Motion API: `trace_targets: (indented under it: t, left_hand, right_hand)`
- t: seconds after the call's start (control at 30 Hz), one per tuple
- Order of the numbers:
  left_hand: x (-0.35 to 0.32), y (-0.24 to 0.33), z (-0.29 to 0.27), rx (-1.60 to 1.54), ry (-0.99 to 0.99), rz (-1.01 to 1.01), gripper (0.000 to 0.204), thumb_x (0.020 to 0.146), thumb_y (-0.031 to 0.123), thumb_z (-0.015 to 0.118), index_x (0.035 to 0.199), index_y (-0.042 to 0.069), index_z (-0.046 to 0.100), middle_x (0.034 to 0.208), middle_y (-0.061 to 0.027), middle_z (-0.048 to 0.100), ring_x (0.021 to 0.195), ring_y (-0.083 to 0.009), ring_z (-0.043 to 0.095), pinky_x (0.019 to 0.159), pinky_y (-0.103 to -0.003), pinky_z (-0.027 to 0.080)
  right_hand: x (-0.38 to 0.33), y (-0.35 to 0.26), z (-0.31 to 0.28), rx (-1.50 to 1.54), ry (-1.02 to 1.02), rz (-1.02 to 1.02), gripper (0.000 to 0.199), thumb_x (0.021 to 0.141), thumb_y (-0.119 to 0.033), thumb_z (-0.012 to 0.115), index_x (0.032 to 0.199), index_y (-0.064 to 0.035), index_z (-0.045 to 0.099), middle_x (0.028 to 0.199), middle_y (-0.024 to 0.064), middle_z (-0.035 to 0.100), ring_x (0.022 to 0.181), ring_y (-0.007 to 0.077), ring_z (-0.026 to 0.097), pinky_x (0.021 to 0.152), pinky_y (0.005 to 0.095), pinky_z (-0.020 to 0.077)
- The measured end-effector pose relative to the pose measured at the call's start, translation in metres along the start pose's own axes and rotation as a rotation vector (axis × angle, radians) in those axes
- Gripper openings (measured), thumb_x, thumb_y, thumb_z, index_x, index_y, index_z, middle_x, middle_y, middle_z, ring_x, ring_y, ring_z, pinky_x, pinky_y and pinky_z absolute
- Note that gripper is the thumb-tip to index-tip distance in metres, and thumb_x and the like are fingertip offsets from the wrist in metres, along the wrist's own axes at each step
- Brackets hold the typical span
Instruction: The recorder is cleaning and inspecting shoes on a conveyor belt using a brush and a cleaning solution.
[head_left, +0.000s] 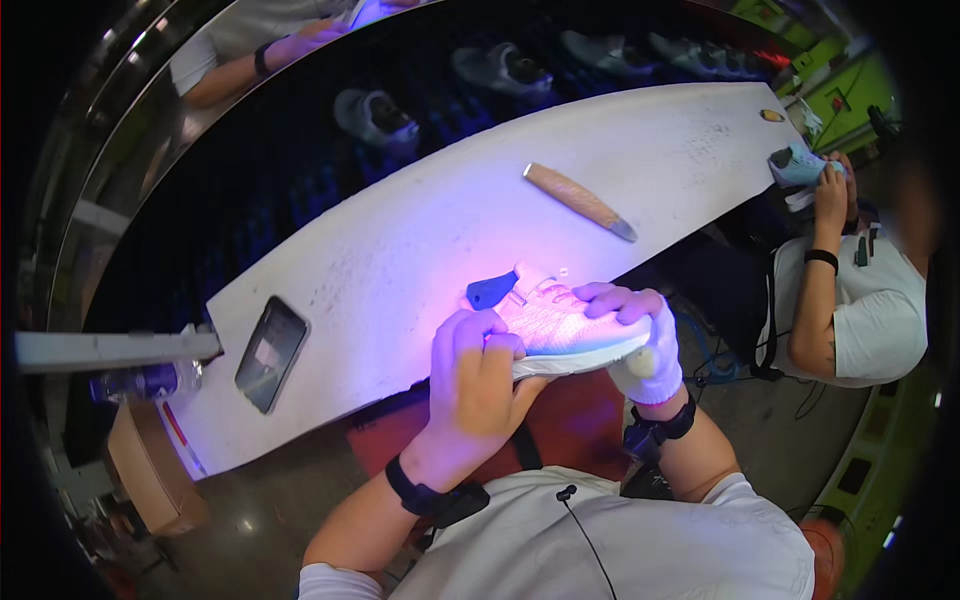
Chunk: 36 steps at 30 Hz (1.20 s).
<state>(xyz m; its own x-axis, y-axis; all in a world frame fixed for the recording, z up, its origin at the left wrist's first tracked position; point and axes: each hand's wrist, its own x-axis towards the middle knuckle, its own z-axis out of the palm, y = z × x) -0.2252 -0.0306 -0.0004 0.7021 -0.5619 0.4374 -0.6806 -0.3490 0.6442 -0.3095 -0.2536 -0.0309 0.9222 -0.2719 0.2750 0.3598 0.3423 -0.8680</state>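
A pale sneaker [565,325] with a white sole is held between my two hands over the near edge of the white table, lit pink and violet. My left hand [472,365], bare, is closed around its heel end. My right hand [648,335] wears a white glove with the fingertips exposed. Its fingers bend over the sneaker's toe end, and the palm is against the sole side. A dark blue flap or opening [492,290] shows at the sneaker's far side; I cannot tell which it is.
On the table [400,230] lie a wooden-handled tool [580,200] and a phone [272,355]. A bottle [150,382] and a cardboard box [150,470] stand left. Beyond runs a dark conveyor carrying several shoes [375,118]. A co-worker at right handles another shoe [795,166]; another works across the conveyor.
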Motion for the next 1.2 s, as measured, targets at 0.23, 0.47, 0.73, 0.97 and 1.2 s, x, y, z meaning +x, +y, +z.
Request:
trace_targets:
  t: [0.23, 0.47, 0.73, 0.97, 1.2]
  left_hand:
    - [0.043, 0.009, 0.006, 0.122, -0.23, 0.125, 0.049, 0.07, 0.016, 0.094, 0.101, 0.003, 0.059, 0.105, -0.0182, 0.06, 0.105, -0.0401, 0.058, 0.085, -0.049, 0.051]
    - [0.035, -0.043, -0.038, -0.174, -0.232, 0.004, 0.063, 0.073, 0.016, 0.096, 0.129, 0.009, 0.068, 0.138, -0.0133, 0.066, 0.127, -0.0364, 0.063, 0.107, -0.041, 0.053]
    - [0.05, -0.01, -0.118, -0.171, -0.032, 0.095, 0.08, 0.064, 0.03, 0.101, 0.136, 0.011, 0.071, 0.13, -0.0118, 0.072, 0.116, -0.0332, 0.069, 0.104, -0.042, 0.054]
    - [0.042, 0.006, -0.127, -0.043, -0.233, -0.332, 0.075, 0.066, 0.043, 0.101, 0.124, 0.006, 0.072, 0.11, -0.0131, 0.078, 0.101, -0.0336, 0.076, 0.092, -0.042, 0.059]
    - [0.029, -0.02, -0.136, -0.014, -0.247, -0.408, 0.075, 0.07, 0.042, 0.1, 0.125, 0.001, 0.069, 0.107, -0.0146, 0.079, 0.098, -0.0283, 0.079, 0.088, -0.038, 0.06]
  right_hand:
    - [0.01, -0.04, -0.026, -0.547, -0.038, 0.291, 0.058, 0.074, -0.023, 0.094, 0.125, -0.0022, 0.076, 0.144, 0.0193, 0.068, 0.131, 0.0306, 0.065, 0.11, 0.0425, 0.0507]
    - [0.009, -0.016, -0.046, -0.802, 0.118, 0.119, 0.045, 0.094, -0.034, 0.078, 0.115, 0.0063, 0.076, 0.097, 0.0145, 0.08, 0.086, 0.0218, 0.077, 0.08, 0.034, 0.061]
    - [0.07, 0.007, 0.058, -0.504, -0.134, 0.127, 0.08, 0.105, -0.069, 0.048, 0.136, 0.0035, 0.057, 0.125, 0.0119, 0.062, 0.117, 0.0211, 0.061, 0.107, 0.0376, 0.0472]
    - [0.105, -0.022, 0.132, -0.387, -0.347, -0.057, 0.028, 0.08, -0.016, 0.072, 0.103, 0.0011, 0.069, 0.116, 0.0126, 0.059, 0.106, 0.0227, 0.058, 0.098, 0.0349, 0.045]
    - [0.135, 0.021, 0.144, 0.69, -0.051, 0.382, 0.026, 0.097, -0.028, 0.061, 0.092, -0.0034, 0.056, 0.094, 0.0078, 0.049, 0.088, 0.02, 0.048, 0.083, 0.0358, 0.0438]
